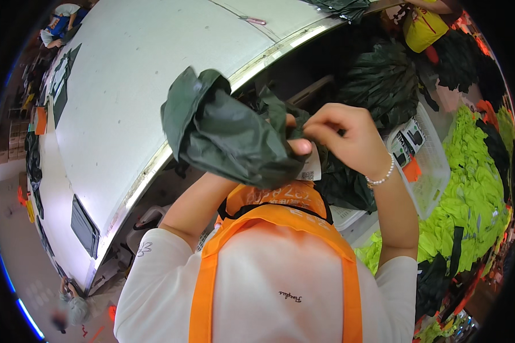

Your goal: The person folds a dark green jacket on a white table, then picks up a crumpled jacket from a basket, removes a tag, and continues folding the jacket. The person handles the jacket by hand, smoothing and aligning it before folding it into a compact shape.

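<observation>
Left grip (300,147), mostly hidden, clamps the dark green fabric (229,134) under its thumb, presumably to steady it; right grip (350,137), fingertips closed in a pinch, takes the right edge; dark green fabric is held up at the near edge of the desk (149,51)

Left fingers (300,147) mostly behind cloth (229,134)

Sheen and smoothness
We see crinkled, faintly shiny green cloth (234,137), a smooth white tabletop (134,80), a plastic basket (432,182).
</observation>
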